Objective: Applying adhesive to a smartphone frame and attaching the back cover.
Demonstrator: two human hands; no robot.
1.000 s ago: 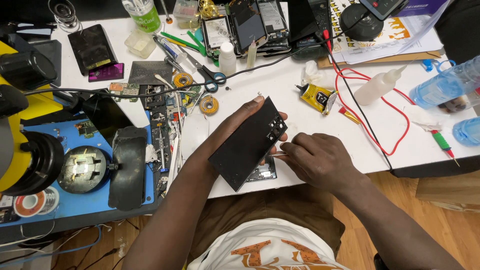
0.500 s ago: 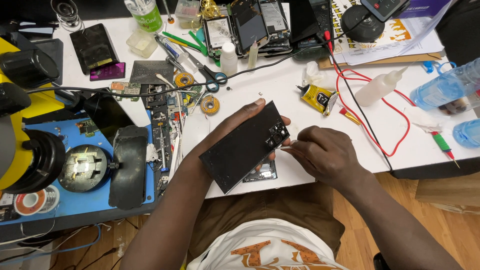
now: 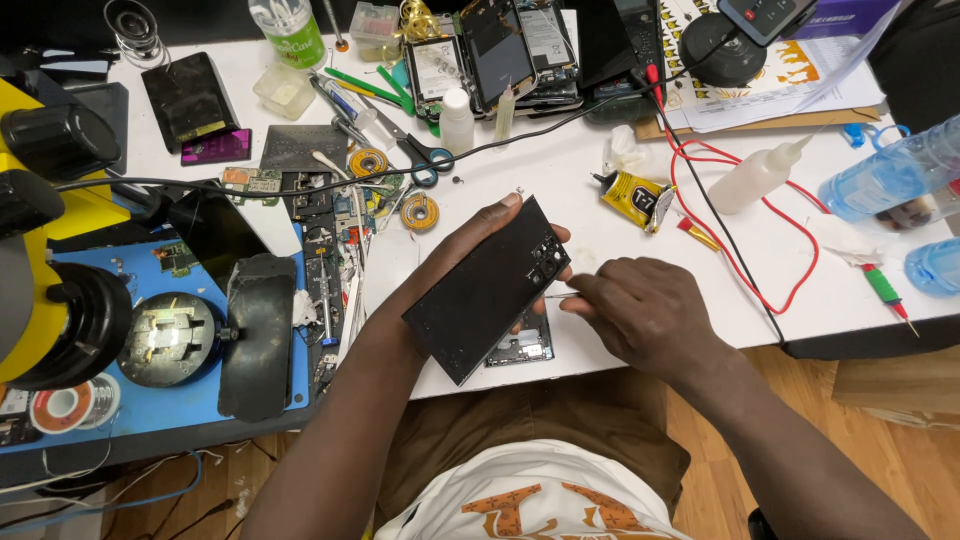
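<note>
Left hand [image 3: 470, 250] grips the black phone back cover [image 3: 490, 290], tilted above the white table [image 3: 560, 180]; right hand [image 3: 640, 315] pinches thin tweezers [image 3: 556, 296] against its edge.

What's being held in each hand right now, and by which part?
The left hand holds a black phone back panel from beneath, fingers wrapping its upper end. The right hand pinches a thin tool, tip at the panel's camera-cutout edge.
</note>
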